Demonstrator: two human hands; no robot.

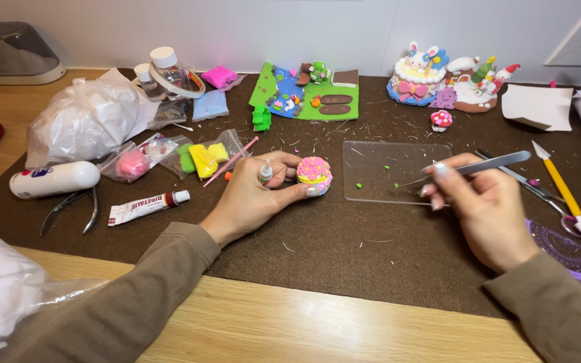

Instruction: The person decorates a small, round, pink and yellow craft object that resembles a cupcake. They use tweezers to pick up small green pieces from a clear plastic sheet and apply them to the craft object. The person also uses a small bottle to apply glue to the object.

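My left hand rests on the brown felt mat and holds a small round clay cake, pink and yellow with dotted decorations, between thumb and fingertips. A tiny white glue bottle sticks up between the fingers of the same hand. My right hand grips metal tweezers, their tip pointing left over a clear acrylic plate that carries a few tiny green clay bits.
Left: bags of coloured clay, a white tube, nippers, a white bottle, jars. Back: green clay scene, bunny cake, snowy figures, mushroom. Right: craft knife, scissors, purple ruler.
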